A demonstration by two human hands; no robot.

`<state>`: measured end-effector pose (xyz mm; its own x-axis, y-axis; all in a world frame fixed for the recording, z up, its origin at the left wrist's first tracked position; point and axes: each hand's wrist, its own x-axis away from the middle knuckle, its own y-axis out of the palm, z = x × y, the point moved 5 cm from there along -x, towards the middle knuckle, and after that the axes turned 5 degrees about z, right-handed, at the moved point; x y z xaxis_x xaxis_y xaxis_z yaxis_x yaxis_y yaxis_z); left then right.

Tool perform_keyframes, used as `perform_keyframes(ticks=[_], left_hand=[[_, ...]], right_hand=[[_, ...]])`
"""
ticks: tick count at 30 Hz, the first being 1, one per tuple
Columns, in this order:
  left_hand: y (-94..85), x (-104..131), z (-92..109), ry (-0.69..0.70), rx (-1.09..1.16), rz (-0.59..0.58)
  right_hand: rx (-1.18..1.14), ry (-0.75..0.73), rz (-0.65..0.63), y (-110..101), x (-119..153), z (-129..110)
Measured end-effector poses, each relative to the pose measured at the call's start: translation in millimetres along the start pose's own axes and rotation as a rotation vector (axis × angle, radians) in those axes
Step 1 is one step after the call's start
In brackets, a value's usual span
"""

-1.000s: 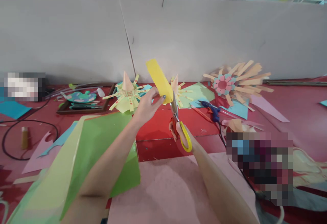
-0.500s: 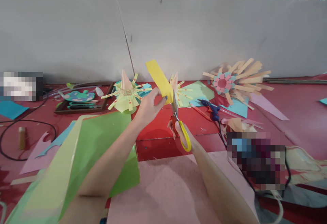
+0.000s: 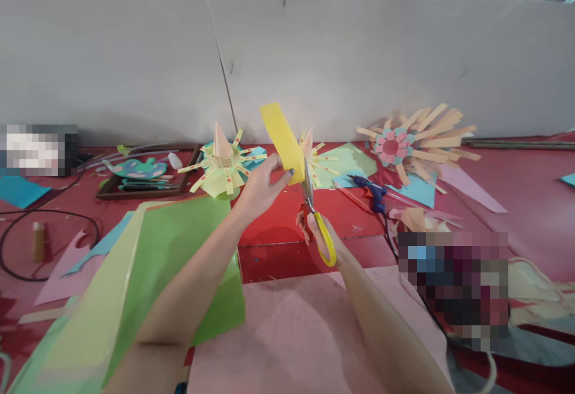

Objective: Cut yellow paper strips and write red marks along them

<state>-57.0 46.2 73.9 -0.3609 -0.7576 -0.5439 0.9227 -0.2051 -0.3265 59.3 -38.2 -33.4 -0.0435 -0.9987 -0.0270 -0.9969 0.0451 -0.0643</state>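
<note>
Pinched between the thumb and fingers of my left hand (image 3: 263,187) is a strip of yellow paper (image 3: 282,136), raised above the table and slanting up to the left. My right hand (image 3: 321,232) grips a pair of scissors (image 3: 327,244) with yellow and red handles. Their blades point upward at the lower right edge of the strip; whether they bite into the paper I cannot tell. Behind the strip stands a paper cone with fringed rays (image 3: 308,139), partly hidden. To its left is a similar cone with star-printed rays (image 3: 221,145).
Green paper sheets (image 3: 179,238) lie at left, a pink sheet (image 3: 305,328) in front. A blue glue gun (image 3: 375,193) with its cord is right of the scissors. Further back are a fringed paper flower (image 3: 393,145) and a brown tray (image 3: 144,195) of tools. A wall (image 3: 359,58) bounds the table.
The yellow strip has tilted slightly more upright, its top end shifting a little to the right. Both hands and the scissors stay almost where they were.
</note>
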Motion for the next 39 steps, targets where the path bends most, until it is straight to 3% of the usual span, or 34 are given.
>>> perform_keyframes(ticks=[39], left_hand=[[2.8,-0.3,-6.5,-0.035,0.108,-0.038]], right_hand=[[0.049,0.097,0.085,-3.4,2.8,-6.4]])
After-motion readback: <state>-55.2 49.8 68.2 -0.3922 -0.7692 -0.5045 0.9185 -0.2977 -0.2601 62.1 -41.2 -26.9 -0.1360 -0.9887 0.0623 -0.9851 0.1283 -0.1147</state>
